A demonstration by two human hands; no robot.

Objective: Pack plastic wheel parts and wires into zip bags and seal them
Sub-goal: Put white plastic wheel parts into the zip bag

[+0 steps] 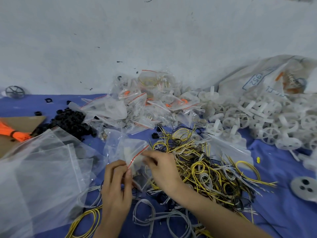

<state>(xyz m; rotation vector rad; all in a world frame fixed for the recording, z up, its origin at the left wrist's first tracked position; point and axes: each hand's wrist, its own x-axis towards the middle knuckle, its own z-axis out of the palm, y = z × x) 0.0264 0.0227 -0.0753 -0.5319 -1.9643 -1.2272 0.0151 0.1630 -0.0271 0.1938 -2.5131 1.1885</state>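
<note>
Cool, even, diffuse light, seemingly from overhead, keeps shadows soft; faint shade gathers under the wires (204,169) at 4 o'clock. Soft glare whitens the clear plastic sheeting (42,169) at 8 o'clock. The wide lens bows the wall (154,40) and stretches the edges. Motion blur smears the left hand (116,184), right hand (163,169) and the zip bag (135,152) they pinch near 6 o'clock.

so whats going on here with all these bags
A person holds a small zip bag by its red strip: left hand pinches the near end, right hand the far end. A white plastic part seems to be inside. Loose wires lie under the right hand, white wheels heaped to the right, filled bags behind.
</note>
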